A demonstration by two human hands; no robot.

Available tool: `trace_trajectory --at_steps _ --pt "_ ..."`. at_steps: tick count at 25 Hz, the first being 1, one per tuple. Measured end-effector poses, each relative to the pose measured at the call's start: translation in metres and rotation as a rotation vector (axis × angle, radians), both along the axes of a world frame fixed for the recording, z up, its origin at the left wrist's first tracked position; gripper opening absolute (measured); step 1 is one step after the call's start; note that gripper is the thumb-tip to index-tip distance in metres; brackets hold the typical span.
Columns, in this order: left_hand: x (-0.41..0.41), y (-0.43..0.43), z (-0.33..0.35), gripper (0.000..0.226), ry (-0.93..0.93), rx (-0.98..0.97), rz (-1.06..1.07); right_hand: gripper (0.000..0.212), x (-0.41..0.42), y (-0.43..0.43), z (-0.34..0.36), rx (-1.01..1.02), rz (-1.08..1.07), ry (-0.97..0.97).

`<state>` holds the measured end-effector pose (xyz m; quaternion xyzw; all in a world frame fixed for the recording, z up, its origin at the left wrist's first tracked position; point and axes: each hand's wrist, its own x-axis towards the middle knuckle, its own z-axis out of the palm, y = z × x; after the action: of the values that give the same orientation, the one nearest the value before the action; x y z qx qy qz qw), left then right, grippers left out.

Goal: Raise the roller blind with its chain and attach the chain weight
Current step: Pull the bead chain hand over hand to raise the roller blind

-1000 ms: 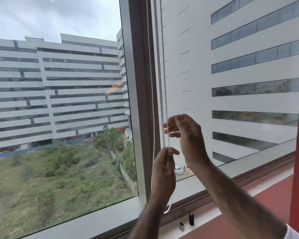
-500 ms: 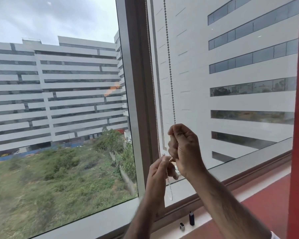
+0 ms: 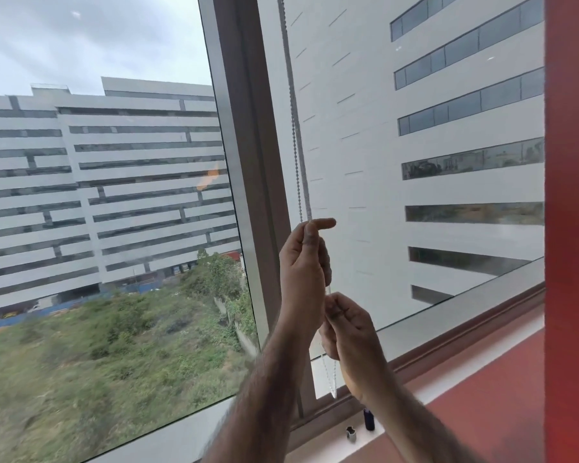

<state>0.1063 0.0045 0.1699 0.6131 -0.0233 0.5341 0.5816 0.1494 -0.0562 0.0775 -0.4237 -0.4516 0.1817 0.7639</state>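
Note:
The bead chain (image 3: 296, 135) hangs in two strands beside the window frame (image 3: 248, 162). My left hand (image 3: 301, 265) is raised and pinches the chain between thumb and forefinger. Just below it, my right hand (image 3: 350, 325) is closed on the same chain. The chain's bottom loop (image 3: 331, 385) dangles under my hands, near the sill. A small dark cylinder (image 3: 368, 420) and a small silvery piece (image 3: 351, 434) stand on the sill, possibly the chain weight; neither hand touches them. The blind itself is out of view above.
The white sill (image 3: 455, 379) runs along the window's foot, with a red surface (image 3: 502, 389) in front of it. A red wall (image 3: 570, 228) closes off the right side. Buildings and green ground lie beyond the glass.
My left hand has climbed from below my right hand to above it on the chain. My right hand has dropped lower, still holding the chain. The view has shifted slightly.

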Motion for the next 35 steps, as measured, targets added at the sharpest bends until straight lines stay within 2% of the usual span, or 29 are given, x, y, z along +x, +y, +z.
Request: trace_trajectory --at_steps 5,10,15,18,25,28,32,35 --pt "-0.004 0.014 -0.005 0.031 -0.070 0.068 0.084 0.041 0.011 0.001 0.007 -0.111 -0.154 -0.077" --pt "-0.012 0.023 -0.014 0.029 -0.106 0.129 0.155 0.035 0.017 0.001 0.056 -0.018 -0.326 -0.127" --pt "-0.021 0.014 -0.010 0.034 -0.095 0.165 0.111 0.029 0.004 0.004 0.113 0.067 -0.236 -0.187" --pt "-0.026 0.013 -0.009 0.039 -0.054 0.107 0.054 0.031 -0.007 0.009 0.114 0.056 -0.155 -0.181" --pt "-0.044 0.020 -0.042 0.031 -0.027 0.002 0.009 0.057 -0.016 0.022 0.020 -0.039 -0.064 -0.160" --pt "-0.046 0.032 -0.090 0.028 0.040 -0.050 0.023 0.051 -0.013 0.031 -0.031 -0.121 -0.127 -0.167" --pt "-0.053 0.046 -0.175 0.023 0.183 -0.114 0.039 0.032 -0.002 0.029 -0.088 -0.273 -0.304 -0.079" --pt "-0.062 0.063 -0.226 0.027 0.275 -0.181 0.045 0.023 0.005 0.025 -0.126 -0.378 -0.404 -0.001"
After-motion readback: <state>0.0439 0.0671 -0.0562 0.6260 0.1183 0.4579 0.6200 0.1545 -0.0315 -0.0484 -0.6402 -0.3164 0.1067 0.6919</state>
